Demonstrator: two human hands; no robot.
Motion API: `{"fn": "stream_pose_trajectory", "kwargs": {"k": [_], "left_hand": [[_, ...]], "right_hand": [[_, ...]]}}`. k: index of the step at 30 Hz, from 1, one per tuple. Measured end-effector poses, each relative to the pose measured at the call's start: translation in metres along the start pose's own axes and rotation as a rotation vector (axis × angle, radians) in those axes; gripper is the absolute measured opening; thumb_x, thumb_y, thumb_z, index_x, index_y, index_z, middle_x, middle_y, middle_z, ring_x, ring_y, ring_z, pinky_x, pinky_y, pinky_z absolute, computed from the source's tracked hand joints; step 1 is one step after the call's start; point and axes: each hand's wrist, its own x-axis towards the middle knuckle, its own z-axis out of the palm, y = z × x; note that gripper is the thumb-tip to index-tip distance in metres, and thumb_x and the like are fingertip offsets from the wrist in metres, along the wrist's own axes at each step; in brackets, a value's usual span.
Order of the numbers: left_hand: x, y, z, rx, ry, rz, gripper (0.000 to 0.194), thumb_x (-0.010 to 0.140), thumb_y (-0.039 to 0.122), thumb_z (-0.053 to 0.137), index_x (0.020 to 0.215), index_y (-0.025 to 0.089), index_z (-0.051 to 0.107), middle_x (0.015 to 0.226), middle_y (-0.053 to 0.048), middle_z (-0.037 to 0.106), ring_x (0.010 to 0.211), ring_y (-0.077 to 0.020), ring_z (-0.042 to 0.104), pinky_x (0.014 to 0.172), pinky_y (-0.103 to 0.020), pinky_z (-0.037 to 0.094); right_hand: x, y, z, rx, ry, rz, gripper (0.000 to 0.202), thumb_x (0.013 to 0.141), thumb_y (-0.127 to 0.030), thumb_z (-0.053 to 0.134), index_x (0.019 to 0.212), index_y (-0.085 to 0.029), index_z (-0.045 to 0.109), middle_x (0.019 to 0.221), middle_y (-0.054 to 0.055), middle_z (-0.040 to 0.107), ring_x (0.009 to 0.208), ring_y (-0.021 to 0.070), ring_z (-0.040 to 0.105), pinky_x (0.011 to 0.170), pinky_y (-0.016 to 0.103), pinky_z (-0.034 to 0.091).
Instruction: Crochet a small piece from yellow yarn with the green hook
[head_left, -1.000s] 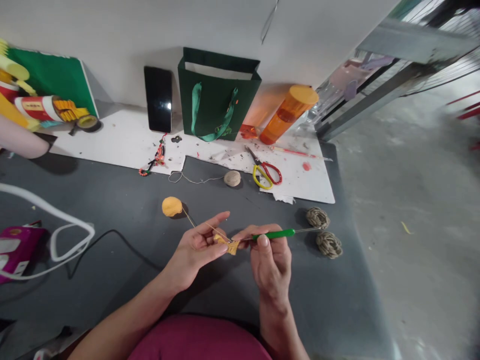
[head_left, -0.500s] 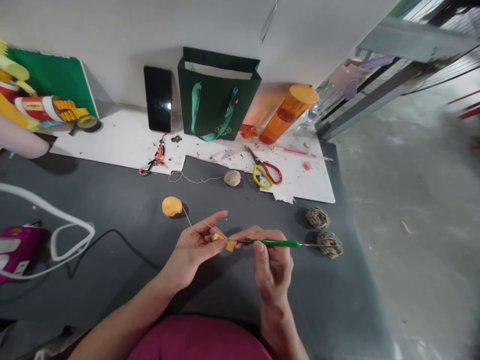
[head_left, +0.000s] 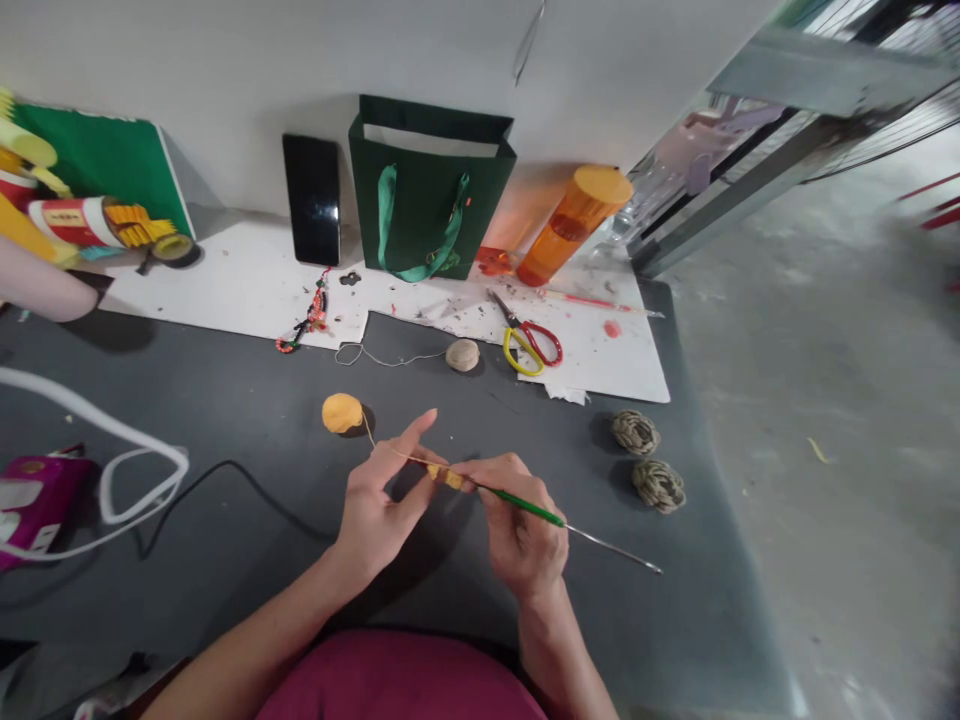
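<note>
Near the middle of the grey table, my left hand (head_left: 379,505) pinches a small yellow crocheted piece (head_left: 448,477), its index finger raised with yellow yarn running over it. That yarn leads back to a yellow yarn ball (head_left: 342,413) at the upper left of the hand. My right hand (head_left: 525,525) is closed around a green-handled crochet hook (head_left: 529,506), whose bare metal end points down to the right. The hook's working tip meets the yellow piece between both hands; the exact stitch is too small to tell.
Behind lie a beige yarn ball (head_left: 462,355), scissors (head_left: 525,340), a green bag (head_left: 431,190), a phone (head_left: 313,200) and an orange bottle (head_left: 574,225). Two grey-brown crocheted balls (head_left: 646,460) sit right. A white cable (head_left: 150,430) and purple box (head_left: 41,500) are left.
The hook has tilted, its free metal end swinging down and towards me. My right hand has shifted slightly left and down. My left hand has turned a little, index finger moved left and up.
</note>
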Motion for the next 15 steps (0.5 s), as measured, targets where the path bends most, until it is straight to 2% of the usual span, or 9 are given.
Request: {"fn": "stream_pose_trajectory", "kwargs": {"k": [3, 10, 12, 15], "left_hand": [[-0.0011, -0.0005, -0.0012, 0.072, 0.037, 0.101, 0.051, 0.079, 0.017, 0.080, 0.128, 0.030, 0.074, 0.085, -0.001, 0.079, 0.080, -0.0199, 0.068, 0.092, -0.034, 0.051], [-0.0035, -0.0028, -0.0020, 0.130, 0.068, 0.179, 0.050, 0.080, 0.015, 0.078, 0.127, 0.031, 0.075, 0.086, -0.003, 0.078, 0.082, -0.0210, 0.068, 0.094, -0.037, 0.050], [-0.0040, -0.0034, -0.0009, 0.073, 0.058, 0.120, 0.055, 0.081, 0.017, 0.078, 0.134, 0.029, 0.071, 0.086, -0.002, 0.077, 0.081, -0.0188, 0.066, 0.091, -0.034, 0.050], [-0.0027, -0.0029, 0.0021, -0.154, 0.020, -0.055, 0.075, 0.080, 0.023, 0.081, 0.150, 0.028, 0.055, 0.083, 0.001, 0.072, 0.077, -0.0142, 0.061, 0.082, -0.029, 0.051]], "right_hand": [[0.0011, -0.0004, 0.0009, -0.032, -0.003, -0.035, 0.023, 0.099, -0.011, 0.055, 0.110, -0.027, 0.068, 0.093, 0.006, 0.082, 0.077, 0.0210, 0.078, 0.069, 0.036, 0.061], [0.0013, 0.0002, 0.0034, -0.080, -0.022, -0.119, 0.030, 0.097, -0.008, 0.058, 0.118, -0.028, 0.068, 0.098, 0.007, 0.083, 0.081, 0.0219, 0.078, 0.067, 0.037, 0.059], [0.0003, 0.0008, 0.0045, -0.093, -0.020, -0.130, 0.034, 0.096, -0.006, 0.060, 0.120, -0.028, 0.068, 0.099, 0.007, 0.083, 0.080, 0.0214, 0.078, 0.068, 0.037, 0.059], [-0.0020, 0.0015, 0.0061, -0.104, -0.007, -0.143, 0.041, 0.095, -0.006, 0.063, 0.126, -0.030, 0.068, 0.102, 0.006, 0.084, 0.080, 0.0209, 0.078, 0.067, 0.036, 0.059]]}}
